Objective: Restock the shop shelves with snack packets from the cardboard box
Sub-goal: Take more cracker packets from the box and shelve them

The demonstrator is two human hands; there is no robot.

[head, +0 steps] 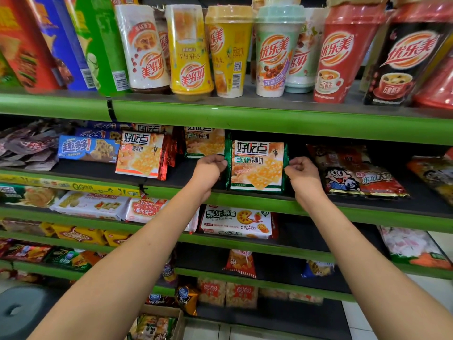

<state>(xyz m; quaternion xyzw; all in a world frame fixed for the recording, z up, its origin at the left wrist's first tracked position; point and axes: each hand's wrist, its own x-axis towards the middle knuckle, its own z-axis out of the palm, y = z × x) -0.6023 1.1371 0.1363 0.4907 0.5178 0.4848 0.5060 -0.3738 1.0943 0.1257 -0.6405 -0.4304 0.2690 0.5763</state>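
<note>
Both arms reach up and far into the second shelf from the top. Left hand pinches the left edge of a green-trimmed biscuit packet, right hand pinches its right edge; both are closed narrow on the foil seams, fingers curled. The packet stands upright, face to camera, bottom edge on or just above the dark shelf board near the front lip; cannot tell if it is fully resting. Just behind and left of it, a second green packet of the same kind stands further back. Left of that, a red-trimmed packet of the same brand leans upright, and beyond it a blue cookie packet lies flat. Right of the held packet, well apart, a red packet with a cartoon face lies tilted on the same shelf. Top shelf above carries a row of milk tea cups, some inverted, plus tall snack boxes at far left. Shelf below holds a white fruit-biscuit packet and a wafer packet. Cardboard box sits on the floor at bottom centre, near, open, with packets visible inside. A dark round stool top sits at bottom left.
</note>
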